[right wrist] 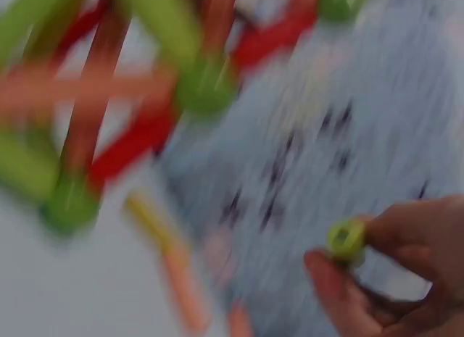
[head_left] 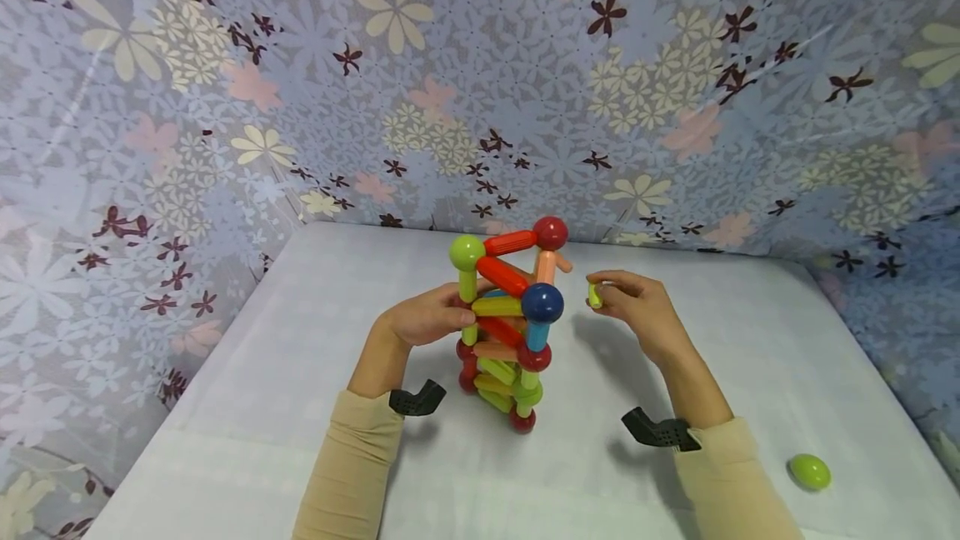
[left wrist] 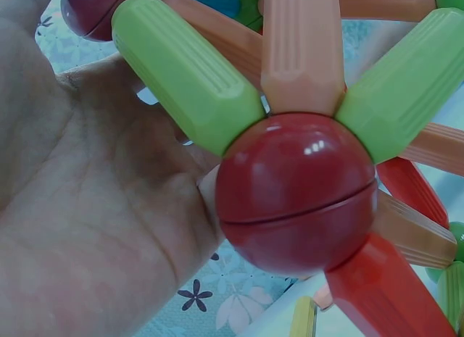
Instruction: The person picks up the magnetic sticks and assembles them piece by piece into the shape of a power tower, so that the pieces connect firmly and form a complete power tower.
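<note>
A tower of coloured rods and balls (head_left: 501, 275) stands upright on the white table, with red, green and blue balls at its joints. My left hand (head_left: 429, 317) holds the tower's left side, thumb in front; its other fingers are mostly hidden behind. In the left wrist view, my palm lies beside a dark red ball (left wrist: 297, 196) with green, orange and red rods attached. To the right of the tower, apart from it, my right hand (head_left: 637, 307) pinches a short yellow-green rod (head_left: 595, 296) between thumb and fingertips. The rod's end (right wrist: 346, 238) faces the right wrist camera.
A loose green ball (head_left: 810, 472) lies on the table (head_left: 247, 390) at the front right. A flower-patterned cloth (head_left: 480, 107) hangs behind the table. The blurred right wrist view shows a yellow rod (right wrist: 148, 219) and an orange rod (right wrist: 185, 290) near the table's edge.
</note>
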`<state>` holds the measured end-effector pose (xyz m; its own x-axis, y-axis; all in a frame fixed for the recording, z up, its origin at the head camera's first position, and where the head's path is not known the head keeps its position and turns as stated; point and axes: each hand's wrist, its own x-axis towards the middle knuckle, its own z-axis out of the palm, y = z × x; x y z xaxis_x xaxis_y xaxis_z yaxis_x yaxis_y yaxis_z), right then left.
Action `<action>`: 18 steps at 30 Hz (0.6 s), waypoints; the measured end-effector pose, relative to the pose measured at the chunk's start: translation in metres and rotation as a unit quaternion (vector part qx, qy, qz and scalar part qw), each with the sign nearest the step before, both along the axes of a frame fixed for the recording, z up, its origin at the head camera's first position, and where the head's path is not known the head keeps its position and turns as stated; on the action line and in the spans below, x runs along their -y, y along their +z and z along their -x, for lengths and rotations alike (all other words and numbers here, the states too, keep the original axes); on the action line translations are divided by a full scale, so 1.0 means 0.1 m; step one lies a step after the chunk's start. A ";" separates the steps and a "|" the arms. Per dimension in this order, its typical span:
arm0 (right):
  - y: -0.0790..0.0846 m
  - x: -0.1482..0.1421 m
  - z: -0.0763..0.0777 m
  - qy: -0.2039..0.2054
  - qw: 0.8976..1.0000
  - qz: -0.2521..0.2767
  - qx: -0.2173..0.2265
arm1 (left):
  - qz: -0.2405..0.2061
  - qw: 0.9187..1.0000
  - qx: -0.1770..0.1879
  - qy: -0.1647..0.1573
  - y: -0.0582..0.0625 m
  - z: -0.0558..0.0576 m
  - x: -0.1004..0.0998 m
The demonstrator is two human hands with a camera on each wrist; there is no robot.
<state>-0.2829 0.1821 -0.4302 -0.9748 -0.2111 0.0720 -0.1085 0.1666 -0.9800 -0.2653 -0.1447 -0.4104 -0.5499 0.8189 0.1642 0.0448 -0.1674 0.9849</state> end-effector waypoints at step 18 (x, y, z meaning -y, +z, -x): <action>1.08 0.60 -0.77 0.106 0.967 0.092 -0.211 | 0.004 1.000 0.006 0.004 0.02 0.00 0.00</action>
